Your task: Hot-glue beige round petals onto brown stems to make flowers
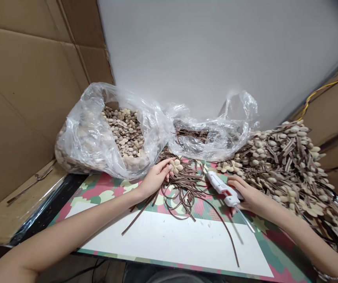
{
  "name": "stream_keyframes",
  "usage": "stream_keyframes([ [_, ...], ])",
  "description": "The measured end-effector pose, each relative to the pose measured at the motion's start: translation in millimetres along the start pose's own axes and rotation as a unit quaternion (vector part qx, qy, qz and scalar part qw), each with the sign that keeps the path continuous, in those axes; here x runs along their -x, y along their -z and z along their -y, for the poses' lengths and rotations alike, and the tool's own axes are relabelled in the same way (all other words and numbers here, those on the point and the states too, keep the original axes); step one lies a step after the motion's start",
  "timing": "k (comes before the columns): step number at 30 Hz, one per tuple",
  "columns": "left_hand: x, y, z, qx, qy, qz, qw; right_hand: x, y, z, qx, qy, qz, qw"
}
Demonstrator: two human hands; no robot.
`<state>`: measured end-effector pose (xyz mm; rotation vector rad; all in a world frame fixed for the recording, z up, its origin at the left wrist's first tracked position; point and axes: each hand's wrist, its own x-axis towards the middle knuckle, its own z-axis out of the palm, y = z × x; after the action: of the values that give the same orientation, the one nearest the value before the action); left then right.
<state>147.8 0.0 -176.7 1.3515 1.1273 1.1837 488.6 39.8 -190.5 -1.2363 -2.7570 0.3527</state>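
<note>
Between the thumb and fingers of my left hand (156,177) is a beige padded flower (176,166) with several rounded petals, its face turned up. Wrapped round the handle of a white glue gun (222,188) is my right hand (244,192). The gun's nozzle points away and to the left, and a clear glue stick (245,220) sticks out of its rear. Thin brown cords (186,188) lie in a loose tangle under and beside my left hand, some with ends trailing over the white sheet (157,239).
A clear plastic bag (89,133) full of beige and brown flowers stands at the back left. Another bag (216,143) holds brown cords. Flowers with brown strips form a large heap (287,165) on the right. Cardboard walls (27,78) rise at the left, and a yellow cable (313,94) hangs at the right.
</note>
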Motion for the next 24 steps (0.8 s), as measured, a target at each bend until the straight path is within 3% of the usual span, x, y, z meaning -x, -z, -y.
stream_keyframes([
  [3, 2, -0.4, -1, 0.014, -0.01, 0.008, 1.0, 1, 16, 16, 0.034, 0.027, -0.028, 0.999],
  [6, 2, 0.3, 1, 0.046, -0.004, 0.016, 0.999, 2, 24, 57, 0.019, 0.017, -0.044, 0.999],
  [8, 1, 1.3, 3, 0.049, 0.01, 0.027, 0.998, 3, 19, 87, 0.011, -0.013, -0.024, 1.0],
  [11, -1, 1.9, 6, 0.038, 0.033, 0.022, 0.998, 8, -2, 117, 0.113, -0.037, -0.024, 0.993],
  [14, 0, 1.2, 6, 0.041, 0.047, 0.007, 0.998, 15, -21, 122, 0.205, -0.025, -0.049, 0.977],
  [16, 2, 1.7, 3, 0.041, 0.055, 0.016, 0.997, 19, -23, 119, 0.198, -0.012, -0.045, 0.979],
  [19, 5, 4.9, -11, 0.026, 0.066, 0.086, 0.994, 19, -5, 118, 0.051, -0.005, 0.007, 0.999],
  [22, 6, 6.6, -34, 0.003, 0.07, 0.229, 0.971, 9, 27, 119, -0.142, -0.004, 0.063, 0.988],
  [24, 5, 3.4, -48, -0.006, 0.067, 0.327, 0.943, -3, 45, 118, -0.212, 0.01, 0.078, 0.974],
])
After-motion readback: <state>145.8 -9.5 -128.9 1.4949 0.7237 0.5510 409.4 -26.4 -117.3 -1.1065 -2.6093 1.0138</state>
